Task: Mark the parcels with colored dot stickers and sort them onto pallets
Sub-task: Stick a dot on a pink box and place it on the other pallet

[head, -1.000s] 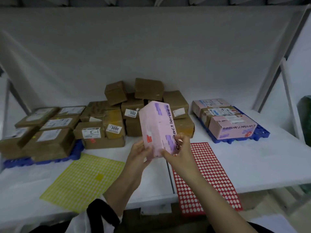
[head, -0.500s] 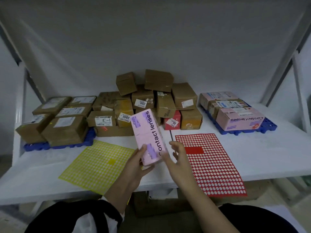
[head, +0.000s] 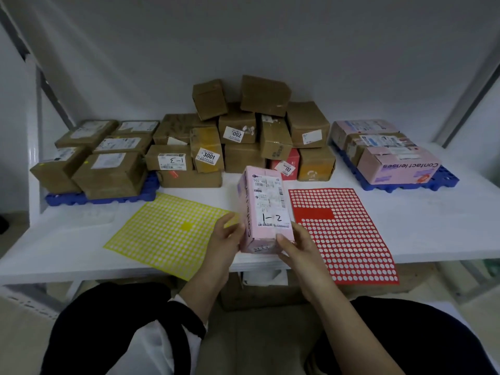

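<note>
You are working in dim, flat, greyish light falling from above; the wall [head: 243, 36] is darkening toward its top. Soft shadows are pooling under the shelf [head: 67, 247] and across your lap [head: 108, 320]. The wide lens is bowing the posts [head: 465, 109] at both edges, and fine print on the parcel [head: 267, 209] is blurring.
</note>
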